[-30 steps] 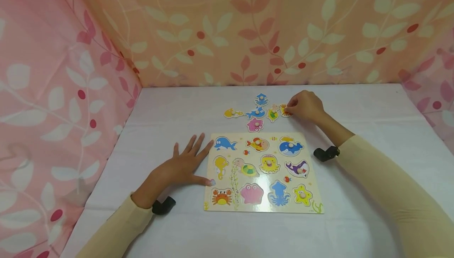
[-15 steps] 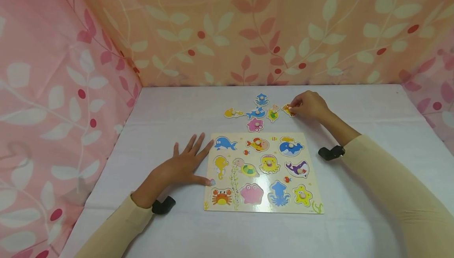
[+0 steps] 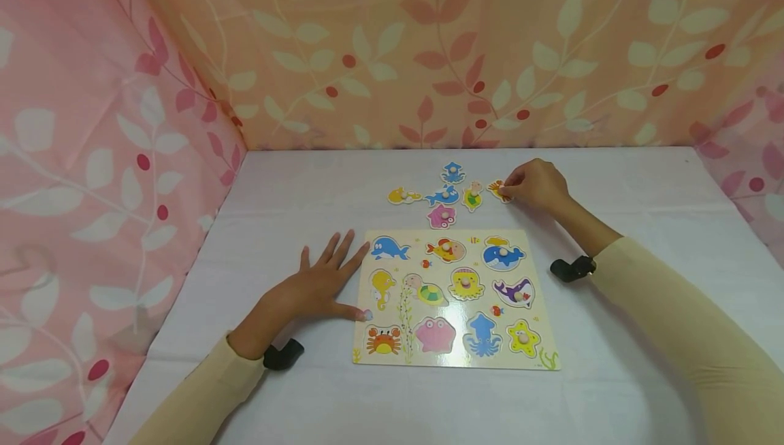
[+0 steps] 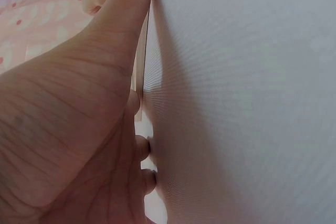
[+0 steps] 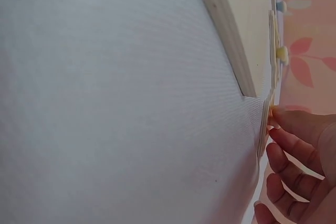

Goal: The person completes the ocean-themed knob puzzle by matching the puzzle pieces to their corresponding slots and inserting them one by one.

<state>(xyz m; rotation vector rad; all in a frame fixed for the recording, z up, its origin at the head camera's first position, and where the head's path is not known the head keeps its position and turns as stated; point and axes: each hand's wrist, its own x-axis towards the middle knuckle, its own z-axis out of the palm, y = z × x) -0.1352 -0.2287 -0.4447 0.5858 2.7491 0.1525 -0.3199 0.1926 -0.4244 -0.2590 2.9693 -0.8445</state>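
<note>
My right hand (image 3: 539,185) pinches the knob of an orange-and-yellow crab puzzle piece (image 3: 495,188) between thumb and finger, beyond the board's far right corner. In the right wrist view that piece (image 5: 264,129) appears at or very near the cloth, and the other fingers curl below. A wooden peg puzzle board (image 3: 453,360) with sea animals lies flat on the table. My left hand (image 3: 318,288) rests with fingers spread at the board's left edge, its thumb on the edge. Left of the crab lie a turtle piece (image 3: 472,196) and a blue dolphin piece (image 3: 442,195).
A squid piece (image 3: 452,173), a yellow seahorse piece (image 3: 403,196) and a pink piece (image 3: 442,216) lie behind the board. Several knobbed pieces, among them a whale (image 3: 503,254) and a starfish (image 3: 523,338), sit in the board. A patterned curtain (image 3: 392,57) hangs behind the white-covered table.
My right hand has shifted slightly to the right with the crab piece, which now sits a little farther from the turtle and is turned. My left hand has stayed in place.
</note>
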